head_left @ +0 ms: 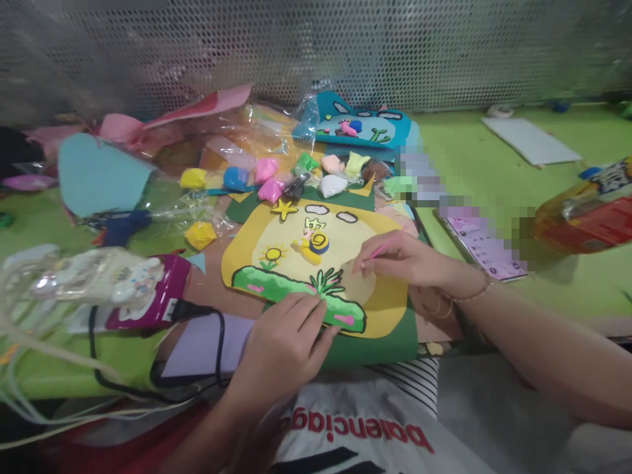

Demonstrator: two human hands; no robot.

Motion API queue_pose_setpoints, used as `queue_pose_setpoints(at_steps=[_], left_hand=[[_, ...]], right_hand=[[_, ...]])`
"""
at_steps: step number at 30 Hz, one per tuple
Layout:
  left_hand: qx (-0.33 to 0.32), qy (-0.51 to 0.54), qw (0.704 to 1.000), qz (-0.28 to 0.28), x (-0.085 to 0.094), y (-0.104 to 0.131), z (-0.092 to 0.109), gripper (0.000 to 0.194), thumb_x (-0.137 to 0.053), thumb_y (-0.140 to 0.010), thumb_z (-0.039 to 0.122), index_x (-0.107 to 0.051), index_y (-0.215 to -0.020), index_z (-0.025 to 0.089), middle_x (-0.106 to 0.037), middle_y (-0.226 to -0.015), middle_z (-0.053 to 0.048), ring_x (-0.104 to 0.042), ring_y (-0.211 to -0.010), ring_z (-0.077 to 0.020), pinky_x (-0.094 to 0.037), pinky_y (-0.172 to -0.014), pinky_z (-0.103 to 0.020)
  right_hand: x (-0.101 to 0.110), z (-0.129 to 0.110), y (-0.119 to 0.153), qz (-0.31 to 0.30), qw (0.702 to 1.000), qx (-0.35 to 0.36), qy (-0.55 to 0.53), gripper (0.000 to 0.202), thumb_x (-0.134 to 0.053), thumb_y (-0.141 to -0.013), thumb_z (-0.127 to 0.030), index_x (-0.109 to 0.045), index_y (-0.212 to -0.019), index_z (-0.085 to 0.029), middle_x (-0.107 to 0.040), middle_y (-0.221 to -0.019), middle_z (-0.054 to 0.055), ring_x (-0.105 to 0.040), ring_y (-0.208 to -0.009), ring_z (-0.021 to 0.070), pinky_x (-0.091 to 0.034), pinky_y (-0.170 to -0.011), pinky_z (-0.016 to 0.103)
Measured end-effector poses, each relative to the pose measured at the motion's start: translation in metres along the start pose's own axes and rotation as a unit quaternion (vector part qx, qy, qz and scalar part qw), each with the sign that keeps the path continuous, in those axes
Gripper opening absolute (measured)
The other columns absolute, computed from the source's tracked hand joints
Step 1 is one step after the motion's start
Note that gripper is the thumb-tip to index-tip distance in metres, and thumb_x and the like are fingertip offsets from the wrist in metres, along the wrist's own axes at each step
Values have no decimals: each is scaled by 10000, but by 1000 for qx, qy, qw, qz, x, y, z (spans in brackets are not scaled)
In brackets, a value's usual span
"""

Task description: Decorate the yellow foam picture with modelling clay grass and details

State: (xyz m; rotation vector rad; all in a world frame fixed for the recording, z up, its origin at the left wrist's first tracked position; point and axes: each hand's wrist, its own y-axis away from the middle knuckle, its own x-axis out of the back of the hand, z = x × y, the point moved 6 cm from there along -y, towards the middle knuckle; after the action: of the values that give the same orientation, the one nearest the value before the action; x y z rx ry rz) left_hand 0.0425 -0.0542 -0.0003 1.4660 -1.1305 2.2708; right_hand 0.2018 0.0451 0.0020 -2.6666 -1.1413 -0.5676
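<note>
A yellow paper picture (390, 309) lies on dark green paper (390, 345), with a clay snail (316, 245), a star (284, 210), a sun flower and a green ground strip (276, 284) on it. My left hand (289, 339) rests on the picture's lower edge, over the green strip beside the dark green grass tuft (326, 282), its fingers lying flat. Over the right part of the picture, my right hand (395, 258) pinches a thin pink tool (378, 251), with its tip near the thumb and fingertips.
Several wrapped clay lumps (266, 170) sit behind the picture. A blue snail picture (363, 125) lies farther back. To the right are a purple patterned phone (481, 243), a bottle (587, 210) and a white board (530, 140). Cables and a magenta item (172, 289) occupy the left.
</note>
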Motion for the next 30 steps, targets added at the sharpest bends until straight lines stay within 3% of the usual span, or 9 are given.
queue_pose_setpoints(at_steps=[14,22,30], left_hand=[[9,-4,1000,-9,-2,0,-1,154,-576,-861,223,-648,-943,114,-678,-917,-96,-600,-880,-226,-538,-801,-379],[4,-1,1000,-12,-2,0,0,154,-593,-852,221,-642,-942,106,-678,-924,-93,-594,-885,-224,-526,-815,-377],[4,-2,1000,-7,-1,-1,0,148,-587,-858,221,-638,-939,110,-682,-919,-93,-599,-870,-223,-530,-794,-370]], right_hand=[[-4,9,-4,-1,997,-42,65,249,-507,-864,-245,-731,-865,-136,-741,-916,75,-660,-795,162,-505,-678,254],[-8,4,-5,-5,999,-24,26,245,-528,-874,-259,-730,-865,-120,-736,-878,82,-652,-748,139,-505,-642,228],[-7,6,-4,2,999,-20,26,229,-526,-874,-239,-724,-872,-124,-735,-898,83,-662,-800,151,-524,-719,255]])
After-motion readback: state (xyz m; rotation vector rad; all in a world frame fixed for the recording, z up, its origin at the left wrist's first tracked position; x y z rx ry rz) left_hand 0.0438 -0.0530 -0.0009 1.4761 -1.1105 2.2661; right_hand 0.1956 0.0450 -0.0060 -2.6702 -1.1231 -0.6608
